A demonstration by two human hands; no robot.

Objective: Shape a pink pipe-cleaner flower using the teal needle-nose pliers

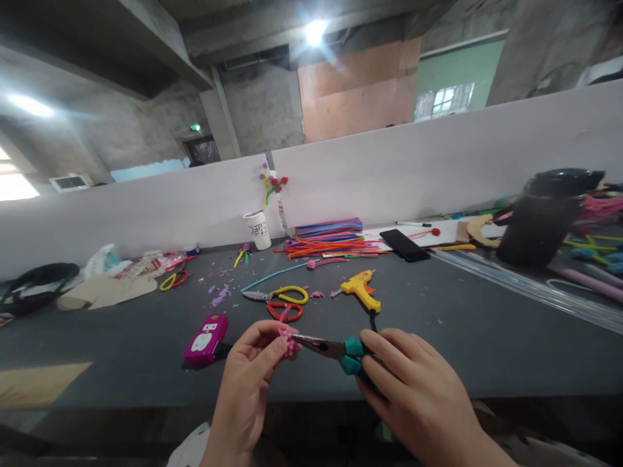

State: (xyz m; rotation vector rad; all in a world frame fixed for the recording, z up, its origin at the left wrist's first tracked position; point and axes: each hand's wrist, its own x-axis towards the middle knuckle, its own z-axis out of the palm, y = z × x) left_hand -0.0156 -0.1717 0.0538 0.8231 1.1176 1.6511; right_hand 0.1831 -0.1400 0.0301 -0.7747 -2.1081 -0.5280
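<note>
My left hand (257, 363) pinches a small pink fuzzy flower (291, 344) made of bent pipe cleaner, with a pink stem rising behind the fingers. My right hand (413, 376) is wrapped round the teal handles of needle-nose pliers (321, 346). The pliers' tips touch the flower beside my left thumb; whether the jaws grip it I cannot tell. Just beyond my hands lie scissors (287, 295) with one yellow and one red handle. A yellow glue gun (361, 290) rests to their right, its cord running down behind my right hand.
A magenta power box (207, 340) sits left of my hands. Behind lie a pile of coloured pipe cleaners (331, 243), a paper cup (257, 230) and a black phone (403, 245). A dark jug (542, 217) stands at right. More scissors (174, 280) and paper scraps lie left.
</note>
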